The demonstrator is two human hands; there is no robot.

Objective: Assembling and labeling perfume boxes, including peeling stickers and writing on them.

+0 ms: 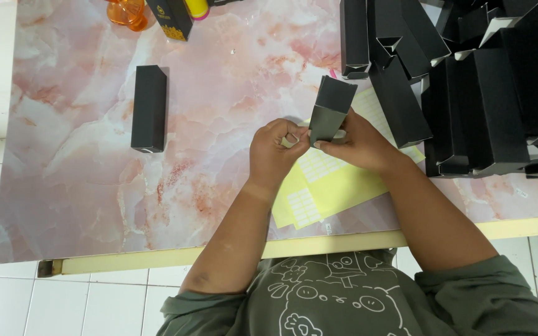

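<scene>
A tall, matte black rectangular cardboard box (330,109) stands tilted at the centre of the frame, above yellow label sheets (319,186). The left hand (274,152) pinches its lower end with fingers together; the right hand (359,144) is clamped on the same end. The box's bottom flap is hidden behind the fingers, and the pile of black boxes (481,93) at upper right is cut off.

The slim black rectangular carton (329,109) looks like matt card, smooth-faced. The yellow backing sheet of white labels (337,180) looks like slightly glossy paper. The pink marbled tabletop (219,124) has a smooth, faintly shiny finish. The translucent orange bottle (127,12) looks like glossy plastic. The grey-green printed shirt (344,298) is soft cloth.
</scene>
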